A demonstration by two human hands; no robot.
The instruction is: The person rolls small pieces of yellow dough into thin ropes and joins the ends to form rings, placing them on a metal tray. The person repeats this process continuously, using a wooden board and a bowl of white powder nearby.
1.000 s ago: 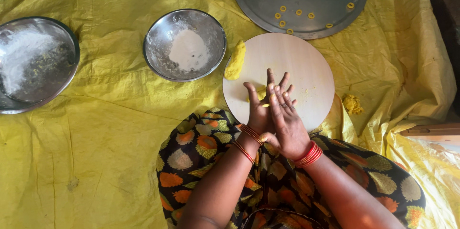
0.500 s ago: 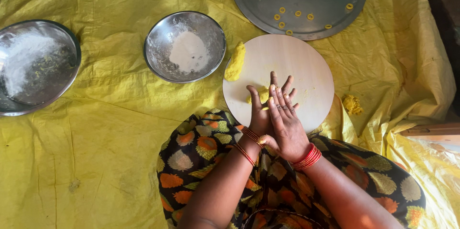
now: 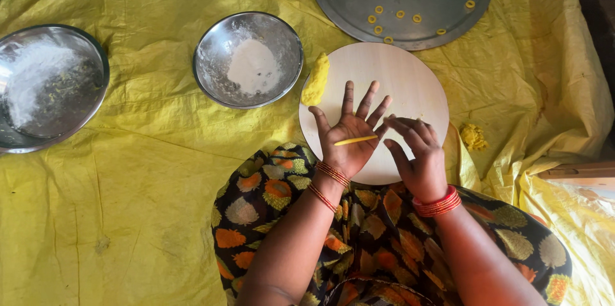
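Head view shows the left hand (image 3: pixel 349 136) held palm up and wide open above the round wooden board (image 3: pixel 410 82), a thin yellow dough strip (image 3: pixel 355 140) lying across the palm. Just beside it, the right hand (image 3: pixel 419 155) curls loosely, its fingertips (image 3: pixel 392 124) at the strip's end. A dough lump (image 3: pixel 316 79) sits at the board's left edge, near a floured steel bowl (image 3: pixel 248 59).

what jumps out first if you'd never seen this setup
A thin yellow dough strand lies across the open left hand above a round wooden board, with the right hand beside it. Behind the board, a steel tray holds small yellow rings.
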